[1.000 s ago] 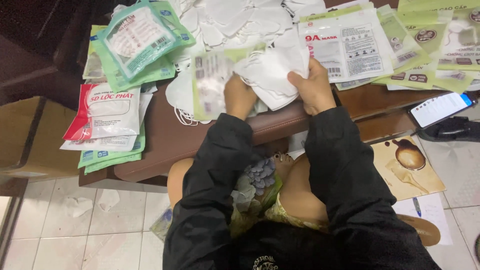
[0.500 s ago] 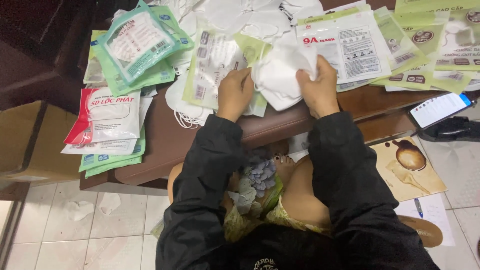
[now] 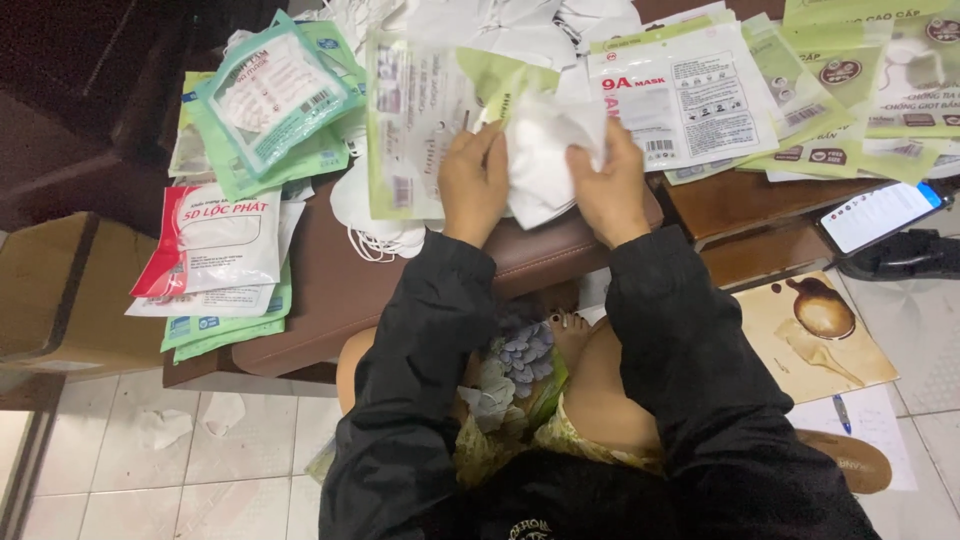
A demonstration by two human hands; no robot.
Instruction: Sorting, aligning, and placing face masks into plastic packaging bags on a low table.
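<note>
— What's in the 2 hands?

— A white folded mask, soft and light (it crumples easily), best pinched at its edges. The right hand grips it; the left hand clasps a clear-and-green pouch at the mask's 9 o'clock.

— Where?

— Over the brown counter, among the packets.

White mask, clear-and-green pouch — black sleeves, brown table.

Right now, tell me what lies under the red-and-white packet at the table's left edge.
Under the red-and-white packet a white packet and green-edged packets stick out, stacked on the brown table. How many lie in the stack, and their fronts, are covered.
</note>
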